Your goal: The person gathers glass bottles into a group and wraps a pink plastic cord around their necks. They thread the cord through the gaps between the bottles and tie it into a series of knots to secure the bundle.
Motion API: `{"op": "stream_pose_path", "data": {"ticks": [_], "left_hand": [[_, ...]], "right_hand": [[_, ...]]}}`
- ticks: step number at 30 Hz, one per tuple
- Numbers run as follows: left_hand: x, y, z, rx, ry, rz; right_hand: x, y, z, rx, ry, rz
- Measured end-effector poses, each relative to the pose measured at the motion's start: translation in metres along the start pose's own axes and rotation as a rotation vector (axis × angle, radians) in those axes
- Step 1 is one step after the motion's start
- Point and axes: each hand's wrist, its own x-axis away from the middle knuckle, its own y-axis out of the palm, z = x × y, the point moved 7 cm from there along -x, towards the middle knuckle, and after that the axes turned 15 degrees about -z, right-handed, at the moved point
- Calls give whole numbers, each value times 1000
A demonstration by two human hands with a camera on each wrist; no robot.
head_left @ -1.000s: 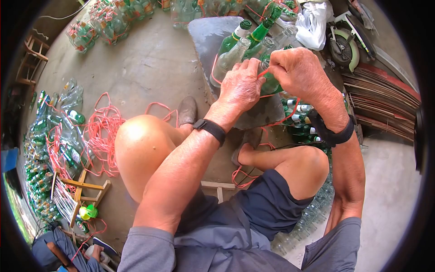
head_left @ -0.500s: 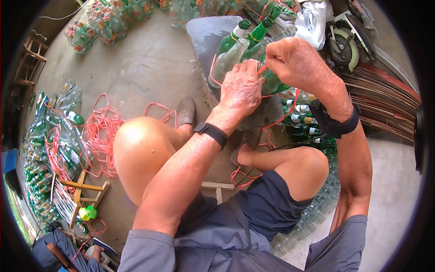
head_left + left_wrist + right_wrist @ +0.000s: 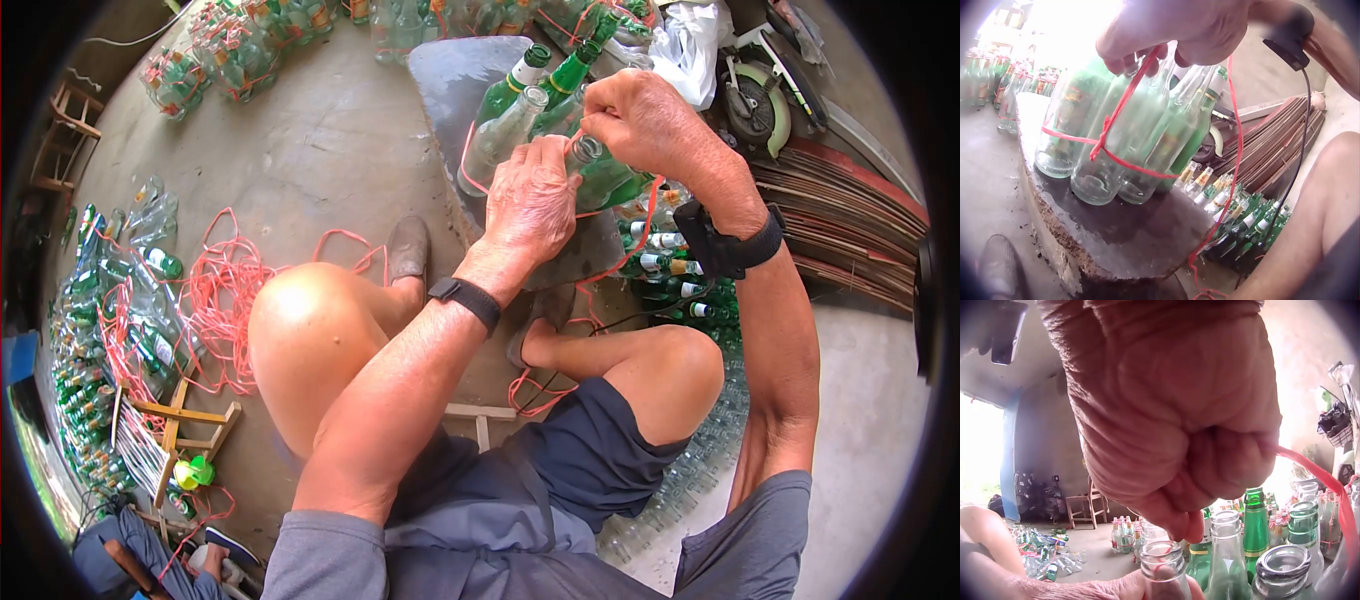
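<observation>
Several clear and green glass bottles stand bunched on a dark slab (image 3: 1135,234), with red plastic string (image 3: 1147,170) round their sides and a knot on the near face. My left hand (image 3: 530,200) grips the neck of a clear bottle (image 3: 588,150), its thumb against the glass just below the mouth. Above and right of that mouth, my right hand (image 3: 645,120) has its fingers curled tightly round the string; a length trails from it in the right wrist view. Part of the string's run between the hands is hidden by fingers.
Loose bottles (image 3: 150,340) and a tangled heap of string (image 3: 225,305) lie on the floor at left. Tied bundles (image 3: 235,60) stand at the back. Bottles lie beside the slab's right edge, near stacked boards (image 3: 840,215). A wooden stool (image 3: 190,430) is at left.
My right hand has moved up and away from my left hand, leaving the clear bottle's mouth in view between them. My left hand has barely moved.
</observation>
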Motion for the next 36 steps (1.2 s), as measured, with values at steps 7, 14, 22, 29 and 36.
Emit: {"op": "stream_pose_path", "data": {"ticks": [7,14,22,29,36], "left_hand": [[0,0,-1,11,0,14],[0,-2,-1,71,27,9],[-1,-1,-4,86,-4,-2],[-1,0,-2,4,20,54],[-1,1,-7,28,2,10]], "right_hand": [[6,11,15,3,48,-8],[28,24,7,32,55,97],[55,50,-9,115,145,231],[65,61,-32,245,163,253],[65,66,-56,272,155,261]]}}
